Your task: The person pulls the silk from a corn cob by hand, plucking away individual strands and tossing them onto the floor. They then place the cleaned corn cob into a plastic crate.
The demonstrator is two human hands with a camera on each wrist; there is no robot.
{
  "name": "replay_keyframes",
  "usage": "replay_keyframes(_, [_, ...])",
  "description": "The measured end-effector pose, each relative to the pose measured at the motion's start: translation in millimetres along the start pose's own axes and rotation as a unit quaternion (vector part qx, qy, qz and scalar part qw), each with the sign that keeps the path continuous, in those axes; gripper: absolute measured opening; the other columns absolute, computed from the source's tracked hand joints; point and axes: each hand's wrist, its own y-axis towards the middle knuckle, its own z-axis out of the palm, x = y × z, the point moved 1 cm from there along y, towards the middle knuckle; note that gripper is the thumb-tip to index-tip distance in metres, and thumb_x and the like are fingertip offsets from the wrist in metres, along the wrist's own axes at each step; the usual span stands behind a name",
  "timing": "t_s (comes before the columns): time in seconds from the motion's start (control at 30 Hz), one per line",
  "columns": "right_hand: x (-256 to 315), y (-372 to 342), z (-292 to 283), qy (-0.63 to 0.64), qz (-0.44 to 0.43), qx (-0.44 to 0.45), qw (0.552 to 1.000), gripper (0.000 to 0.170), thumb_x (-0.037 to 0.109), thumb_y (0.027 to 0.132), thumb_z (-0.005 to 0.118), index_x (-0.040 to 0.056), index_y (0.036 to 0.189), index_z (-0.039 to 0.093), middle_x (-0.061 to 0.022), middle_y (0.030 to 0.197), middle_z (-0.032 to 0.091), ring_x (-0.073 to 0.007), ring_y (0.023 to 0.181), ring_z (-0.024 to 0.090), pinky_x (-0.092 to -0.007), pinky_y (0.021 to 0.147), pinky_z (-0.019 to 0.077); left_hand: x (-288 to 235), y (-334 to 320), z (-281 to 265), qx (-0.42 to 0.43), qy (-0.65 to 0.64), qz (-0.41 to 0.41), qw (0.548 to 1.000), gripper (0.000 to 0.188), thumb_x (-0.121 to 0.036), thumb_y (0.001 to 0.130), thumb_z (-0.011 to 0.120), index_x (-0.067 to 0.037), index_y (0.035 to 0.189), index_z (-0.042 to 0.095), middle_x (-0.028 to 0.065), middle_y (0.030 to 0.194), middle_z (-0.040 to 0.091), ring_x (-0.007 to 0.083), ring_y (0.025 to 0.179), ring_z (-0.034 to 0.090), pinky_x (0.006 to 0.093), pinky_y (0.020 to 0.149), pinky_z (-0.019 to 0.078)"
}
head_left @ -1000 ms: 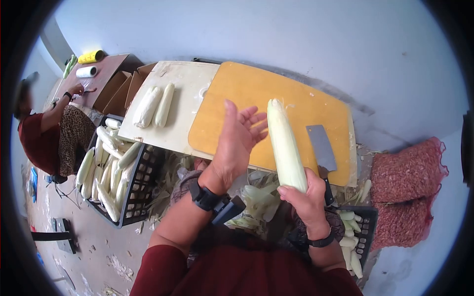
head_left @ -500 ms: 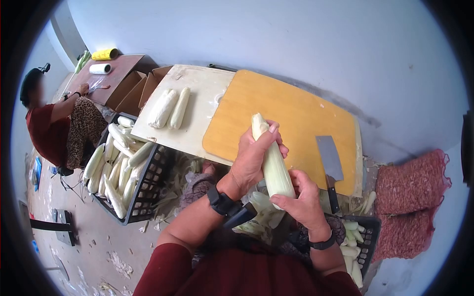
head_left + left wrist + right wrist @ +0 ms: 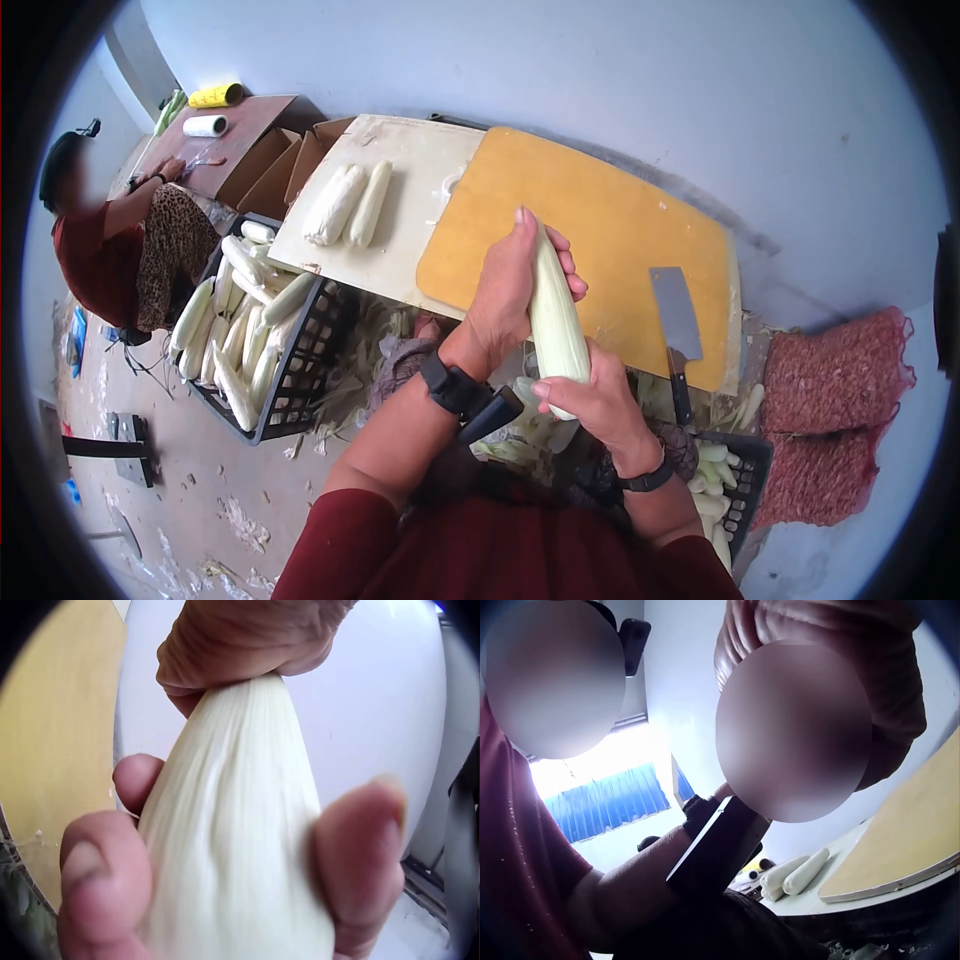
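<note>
I hold an ear of corn in its pale husk [image 3: 558,325] tilted in front of me, over the near edge of the board. My left hand [image 3: 508,285] grips its upper, narrower end, thumb up along the tip and fingers behind. Around the thick lower end curls my right hand [image 3: 600,400], thumb across the front. In the left wrist view the ribbed husk [image 3: 236,825] fills the middle, the left hand [image 3: 251,641] above and the right hand's fingers [image 3: 105,874] lower down. A blurred patch covers part of the right wrist view.
A cleaver [image 3: 677,315] lies at the right of the yellow cutting board [image 3: 590,215]. Two husked-pale ears [image 3: 368,205] rest on the white tabletop [image 3: 400,150]. Black crates [image 3: 310,345] of corn stand on both sides. Red mesh sacks [image 3: 835,370] lean right; another person [image 3: 95,260] sits left.
My left hand, earlier raised open beside the ear, has come onto its upper end and grips it. The ear has moved slightly left and down; the right hand keeps its hold.
</note>
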Motion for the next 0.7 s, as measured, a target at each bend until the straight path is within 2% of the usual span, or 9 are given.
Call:
replay_keyframes(0.1, [-0.9, -2.3, -0.2, -0.021, -0.012, -0.006, 1.000, 0.031, 0.011, 0.074, 0.069, -0.0046, 0.094, 0.051, -0.0063, 0.071, 0.057, -0.0095, 0.060, 0.056, -0.0237, 0.055, 0.0456, -6.8, 1.9, 3.8, -0.003, 0.036, 0.002, 0.999, 0.059, -0.054, 0.095, 0.029, 0.001, 0.084, 0.050, 0.0120, 0.067, 0.054, 0.0247, 0.054, 0.060, 0.0344, 0.053, 0.0524])
replay_keyframes(0.23, [-8.8, -4.0, -4.2, -0.061, -0.019, -0.002, 0.998, 0.039, 0.010, 0.073, 0.067, -0.0070, 0.104, 0.050, -0.0077, 0.079, 0.057, -0.0129, 0.063, 0.059, -0.0257, 0.058, 0.0487, -8.4, 4.1, 3.0, 0.005, 0.037, -0.010, 0.999, 0.066, -0.057, 0.094, 0.024, 0.001, 0.081, 0.052, 0.0144, 0.067, 0.055, 0.0279, 0.052, 0.060, 0.0365, 0.053, 0.0531])
replay_keyframes(0.3, [-8.1, -4.9, -6.4, -0.101, -0.041, -0.011, 0.994, 0.039, 0.010, 0.073, 0.067, -0.0070, 0.103, 0.050, -0.0078, 0.079, 0.057, -0.0128, 0.063, 0.058, -0.0256, 0.058, 0.0487, -9.9, 6.3, 1.4, 0.019, 0.030, -0.047, 0.998, 0.076, -0.063, 0.092, 0.014, 0.001, 0.078, 0.052, 0.0168, 0.067, 0.056, 0.0304, 0.060, 0.062, 0.0406, 0.060, 0.0539])
replay_keyframes(0.33, [-4.0, -6.7, -6.4, -0.050, -0.019, -0.011, 0.998, 0.039, 0.010, 0.072, 0.068, -0.0070, 0.103, 0.051, -0.0082, 0.079, 0.057, -0.0132, 0.063, 0.059, -0.0259, 0.057, 0.0490, -9.1, 7.3, 1.2, 0.019, 0.030, -0.047, 0.998, 0.076, -0.063, 0.092, 0.014, 0.001, 0.078, 0.052, 0.0168, 0.067, 0.056, 0.0304, 0.060, 0.062, 0.0406, 0.060, 0.0539])
replay_keyframes(0.4, [-2.4, -8.8, -8.1, -0.001, 0.003, -0.011, 1.000, 0.039, 0.011, 0.071, 0.068, -0.0070, 0.103, 0.052, -0.0086, 0.079, 0.058, -0.0136, 0.062, 0.059, -0.0261, 0.057, 0.0493, -7.0, 8.2, 2.5, 0.050, -0.081, -0.053, 0.994, 0.084, -0.067, 0.089, 0.006, 0.002, 0.087, 0.054, 0.0180, 0.073, 0.059, 0.0305, 0.077, 0.063, 0.0433, 0.074, 0.0515])
replay_keyframes(0.43, [-3.0, -9.8, -9.7, 0.018, 0.003, -0.021, 1.000, 0.040, 0.011, 0.071, 0.068, -0.0068, 0.103, 0.052, -0.0089, 0.078, 0.058, -0.0140, 0.061, 0.059, -0.0262, 0.056, 0.0495, -8.2, 7.7, 4.6, 0.049, -0.082, -0.053, 0.994, 0.084, -0.067, 0.089, 0.006, 0.002, 0.087, 0.054, 0.0180, 0.073, 0.059, 0.0305, 0.077, 0.063, 0.0433, 0.074, 0.0515])
replay_keyframes(0.5, [-3.8, -9.8, -13.1, 0.038, 0.002, -0.032, 0.999, 0.040, 0.011, 0.071, 0.069, -0.0067, 0.103, 0.052, -0.0093, 0.077, 0.059, -0.0145, 0.060, 0.059, -0.0263, 0.056, 0.0497, -13.1, 5.9, 9.3, 0.010, -0.080, -0.022, 0.997, 0.089, -0.070, 0.087, 0.005, 0.003, 0.106, 0.053, 0.0197, 0.092, 0.060, 0.0315, 0.099, 0.058, 0.0437, 0.092, 0.0440])
replay_keyframes(0.6, [-2.8, -8.4, -18.0, 0.043, -0.018, -0.053, 0.998, 0.040, 0.012, 0.071, 0.068, -0.0069, 0.102, 0.052, -0.0101, 0.077, 0.060, -0.0152, 0.059, 0.060, -0.0259, 0.055, 0.0500, -8.2, 9.4, -2.4, 0.028, -0.056, -0.001, 0.998, 0.089, -0.071, 0.086, 0.009, 0.003, 0.120, 0.046, 0.0186, 0.107, 0.058, 0.0294, 0.105, 0.055, 0.0417, 0.094, 0.0420])
replay_keyframes(0.7, [-0.2, -8.7, -18.7, 0.030, -0.025, -0.066, 0.997, 0.039, 0.012, 0.071, 0.068, -0.0065, 0.101, 0.052, -0.0091, 0.077, 0.059, -0.0141, 0.059, 0.059, -0.0250, 0.055, 0.0495, -4.1, 4.2, 1.7, 0.037, -0.024, 0.007, 0.999, 0.086, -0.072, 0.087, 0.014, 0.002, 0.121, 0.044, 0.0169, 0.109, 0.057, 0.0279, 0.106, 0.055, 0.0415, 0.094, 0.0422])
